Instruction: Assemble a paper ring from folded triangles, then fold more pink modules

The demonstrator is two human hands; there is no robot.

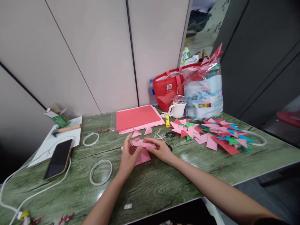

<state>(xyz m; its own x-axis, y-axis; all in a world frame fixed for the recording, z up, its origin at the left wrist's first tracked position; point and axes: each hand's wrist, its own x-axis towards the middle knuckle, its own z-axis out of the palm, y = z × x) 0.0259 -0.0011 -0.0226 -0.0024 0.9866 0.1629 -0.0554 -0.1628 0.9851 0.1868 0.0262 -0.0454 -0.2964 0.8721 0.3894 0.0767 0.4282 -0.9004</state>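
Observation:
Between my two hands is a folded piece of pink paper, held just above the table. My left hand grips its left end between thumb and fingers. At the right end, my right hand pinches the same piece. Beneath it another pink paper lies on the tabletop, partly hidden by my hands. Two small pink folded triangles, one being the pink triangle, rest just beyond my fingers. Black-handled scissors lie beyond my right hand.
Red and pink sheets are stacked at the back. Colourful folded pieces are heaped on the right, near a white mug, a glue stick and a red bag. Leftward are white rings, a phone and a hammer.

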